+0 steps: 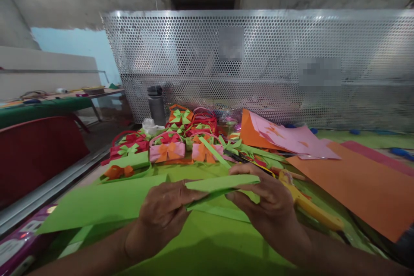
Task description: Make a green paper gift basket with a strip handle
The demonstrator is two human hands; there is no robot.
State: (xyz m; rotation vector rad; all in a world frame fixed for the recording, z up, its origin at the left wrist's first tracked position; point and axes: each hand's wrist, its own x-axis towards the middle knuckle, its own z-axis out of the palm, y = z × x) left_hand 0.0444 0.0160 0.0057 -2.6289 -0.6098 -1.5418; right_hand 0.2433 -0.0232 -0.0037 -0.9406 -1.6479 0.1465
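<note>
Lower centre: folded green paper (pixel 223 184) held between both hands, above green-covered bench (pixel 210 246). Left hand (pixel 164 209) pinches left end; right hand (pixel 270 200) grips right end, thumb below. Paper likely light, springy, easily creased; best held gently at ends, along fold. Lower left: flat green sheet (pixel 106 202). Lower right: yellow-handled tool (pixel 318 212). Mid-frame: bow-trimmed paper handbags (pixel 157 153). Behind: dark bottle (pixel 157 110). Farthest: perforated metal screen (pixel 194 58).

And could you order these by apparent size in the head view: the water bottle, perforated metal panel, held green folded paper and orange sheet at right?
1. Perforated metal panel
2. Orange sheet at right
3. Held green folded paper (near the camera)
4. Water bottle
</note>
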